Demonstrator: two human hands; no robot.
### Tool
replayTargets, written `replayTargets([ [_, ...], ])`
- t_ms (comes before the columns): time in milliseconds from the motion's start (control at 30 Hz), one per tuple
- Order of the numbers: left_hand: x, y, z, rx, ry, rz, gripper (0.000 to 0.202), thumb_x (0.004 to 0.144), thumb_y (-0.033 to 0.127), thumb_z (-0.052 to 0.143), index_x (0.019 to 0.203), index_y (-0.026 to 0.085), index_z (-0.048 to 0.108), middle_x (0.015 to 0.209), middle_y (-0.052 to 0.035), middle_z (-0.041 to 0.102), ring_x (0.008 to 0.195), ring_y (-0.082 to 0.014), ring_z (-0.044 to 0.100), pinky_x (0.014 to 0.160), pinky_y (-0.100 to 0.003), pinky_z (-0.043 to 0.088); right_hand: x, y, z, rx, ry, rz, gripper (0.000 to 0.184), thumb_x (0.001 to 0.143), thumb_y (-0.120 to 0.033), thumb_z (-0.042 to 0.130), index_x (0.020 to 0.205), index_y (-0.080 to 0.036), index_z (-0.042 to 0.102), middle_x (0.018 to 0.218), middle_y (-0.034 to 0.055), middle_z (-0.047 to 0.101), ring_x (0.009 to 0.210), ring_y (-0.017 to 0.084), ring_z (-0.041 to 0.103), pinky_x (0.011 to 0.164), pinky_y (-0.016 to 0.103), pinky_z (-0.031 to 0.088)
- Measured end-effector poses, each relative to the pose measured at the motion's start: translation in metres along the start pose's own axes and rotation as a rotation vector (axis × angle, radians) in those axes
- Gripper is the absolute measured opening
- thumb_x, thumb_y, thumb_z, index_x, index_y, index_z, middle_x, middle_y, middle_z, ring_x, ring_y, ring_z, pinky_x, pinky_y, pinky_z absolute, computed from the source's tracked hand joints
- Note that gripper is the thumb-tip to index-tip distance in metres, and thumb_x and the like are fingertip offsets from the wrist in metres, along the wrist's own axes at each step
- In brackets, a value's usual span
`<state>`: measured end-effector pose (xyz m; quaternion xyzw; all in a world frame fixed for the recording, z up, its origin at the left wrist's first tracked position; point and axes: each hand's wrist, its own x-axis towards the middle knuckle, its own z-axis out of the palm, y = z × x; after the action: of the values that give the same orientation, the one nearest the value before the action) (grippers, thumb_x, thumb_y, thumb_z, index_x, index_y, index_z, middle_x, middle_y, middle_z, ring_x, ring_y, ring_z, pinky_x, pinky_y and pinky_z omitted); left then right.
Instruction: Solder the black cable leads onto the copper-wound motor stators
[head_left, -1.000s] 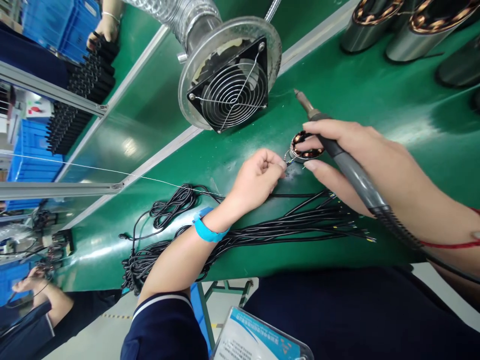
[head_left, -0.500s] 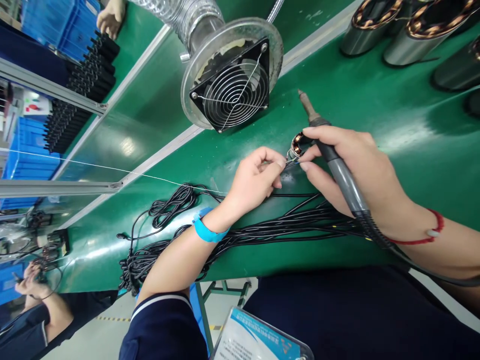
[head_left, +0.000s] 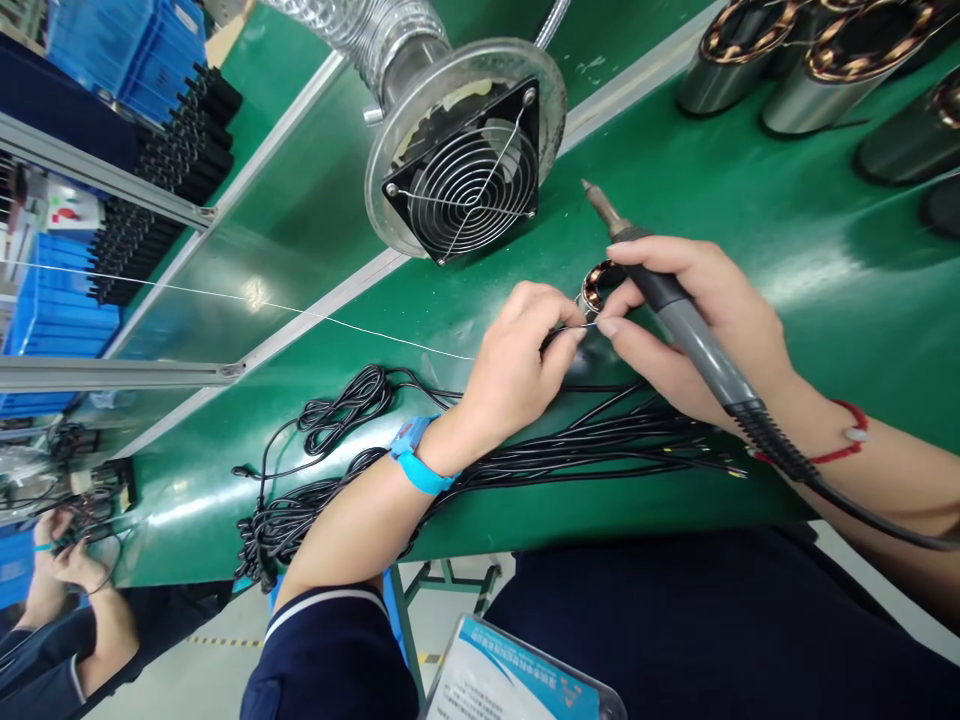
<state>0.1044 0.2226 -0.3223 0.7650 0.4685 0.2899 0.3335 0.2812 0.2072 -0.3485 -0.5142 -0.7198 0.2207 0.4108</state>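
Note:
My left hand pinches a thin wire end just left of a small copper-wound stator that sits on the green belt. A blue strap circles that wrist. My right hand grips a grey soldering iron, its tip pointing up and left, away from the stator. The right fingertips also touch the same thin wire beside the stator. A bundle of black cables lies under both hands. A thin solder wire stretches from the far left toward my left hand.
A round fume extractor fan on a flexible duct hangs just behind the stator. Larger metal stators stand at the top right. Black rods and blue crates lie at the far left. Another person's hands work at the lower left.
My left hand has lifted slightly and shifted right, closing toward my right fingertips at the wire. The soldering iron tilted a little. The other person's hand at the top left is gone from view.

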Motion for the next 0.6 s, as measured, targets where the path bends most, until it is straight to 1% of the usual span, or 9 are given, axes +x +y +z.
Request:
replayTargets([
  [67, 0.001, 0.0, -0.001, -0.018, 0.0, -0.039, 0.014, 0.084, 0.007, 0.059, 0.077, 0.019, 0.057, 0.088, -0.0031, 0.061, 0.085, -0.015, 0.054, 0.077, -0.028, 0.044, 0.001, 0.007, -0.004, 0.022, -0.06, -0.049, 0.04, 0.094, -0.028, 0.055, 0.133, -0.03, 0.048, 0.097, 0.0006, 0.069, 0.11, 0.023, 0.065, 0.1, 0.043, 0.051],
  [133, 0.003, 0.0, -0.003, -0.036, 0.004, -0.098, 0.015, 0.082, 0.005, 0.059, 0.075, 0.018, 0.058, 0.086, -0.0018, 0.06, 0.079, -0.0134, 0.051, 0.073, -0.026, 0.042, 0.003, 0.014, -0.008, 0.009, -0.124, -0.134, 0.042, 0.094, -0.027, 0.055, 0.135, -0.028, 0.048, 0.102, 0.0018, 0.07, 0.111, 0.023, 0.064, 0.097, 0.041, 0.051],
  [200, 0.004, 0.0, -0.004, -0.053, 0.006, -0.155, 0.015, 0.08, 0.004, 0.059, 0.074, 0.018, 0.059, 0.085, -0.0009, 0.06, 0.075, -0.012, 0.049, 0.07, -0.025, 0.041, 0.006, 0.021, -0.011, -0.039, -0.17, -0.214, 0.04, 0.094, -0.027, 0.055, 0.134, -0.026, 0.05, 0.103, 0.0019, 0.071, 0.104, 0.023, 0.065, 0.092, 0.04, 0.051],
  [233, 0.005, 0.0, -0.004, -0.064, 0.006, -0.179, 0.015, 0.079, 0.004, 0.059, 0.073, 0.017, 0.059, 0.085, -0.0005, 0.06, 0.073, -0.0113, 0.048, 0.069, -0.025, 0.041, 0.008, 0.023, -0.011, -0.069, -0.179, -0.229, 0.038, 0.095, -0.027, 0.054, 0.133, -0.026, 0.052, 0.102, 0.0016, 0.071, 0.099, 0.022, 0.066, 0.089, 0.039, 0.051],
  [300, 0.007, -0.002, -0.004, -0.091, 0.017, -0.215, 0.014, 0.079, 0.004, 0.06, 0.073, 0.016, 0.06, 0.085, 0.0, 0.059, 0.069, -0.01, 0.047, 0.067, -0.024, 0.04, 0.012, 0.024, -0.008, -0.11, -0.161, -0.218, 0.034, 0.097, -0.028, 0.053, 0.13, -0.027, 0.055, 0.1, 0.0009, 0.071, 0.094, 0.021, 0.066, 0.086, 0.038, 0.05],
  [367, 0.008, -0.004, -0.004, -0.116, 0.036, -0.249, 0.012, 0.079, 0.005, 0.06, 0.073, 0.016, 0.06, 0.085, 0.0006, 0.058, 0.064, -0.0084, 0.045, 0.064, -0.024, 0.039, 0.016, 0.024, -0.003, -0.117, -0.122, -0.179, 0.033, 0.098, -0.028, 0.051, 0.13, -0.027, 0.054, 0.099, 0.0003, 0.071, 0.099, 0.021, 0.066, 0.087, 0.038, 0.05],
  [433, 0.009, -0.006, -0.003, -0.133, 0.044, -0.289, 0.011, 0.08, 0.007, 0.061, 0.074, 0.016, 0.06, 0.085, 0.0013, 0.058, 0.06, -0.0069, 0.045, 0.062, -0.024, 0.038, 0.018, 0.023, 0.002, -0.112, -0.095, -0.171, 0.035, 0.098, -0.027, 0.051, 0.133, -0.028, 0.052, 0.101, 0.0, 0.071, 0.102, 0.022, 0.066, 0.089, 0.038, 0.05],
  [500, 0.009, -0.007, -0.004, -0.156, 0.038, -0.318, 0.009, 0.08, 0.009, 0.061, 0.074, 0.016, 0.06, 0.084, 0.0018, 0.057, 0.058, -0.006, 0.045, 0.061, -0.023, 0.039, 0.017, 0.023, 0.003, -0.122, -0.1, -0.211, 0.038, 0.097, -0.027, 0.052, 0.135, -0.028, 0.05, 0.102, 0.0004, 0.071, 0.098, 0.023, 0.066, 0.087, 0.04, 0.05],
  [600, 0.008, -0.007, -0.003, -0.2, 0.013, -0.313, 0.009, 0.08, 0.008, 0.061, 0.074, 0.016, 0.06, 0.084, 0.0018, 0.058, 0.058, -0.0057, 0.046, 0.061, -0.023, 0.04, 0.011, 0.023, -0.004, -0.162, -0.103, -0.313, 0.042, 0.097, -0.03, 0.055, 0.139, -0.026, 0.048, 0.104, 0.0027, 0.071, 0.095, 0.024, 0.066, 0.082, 0.042, 0.051],
])
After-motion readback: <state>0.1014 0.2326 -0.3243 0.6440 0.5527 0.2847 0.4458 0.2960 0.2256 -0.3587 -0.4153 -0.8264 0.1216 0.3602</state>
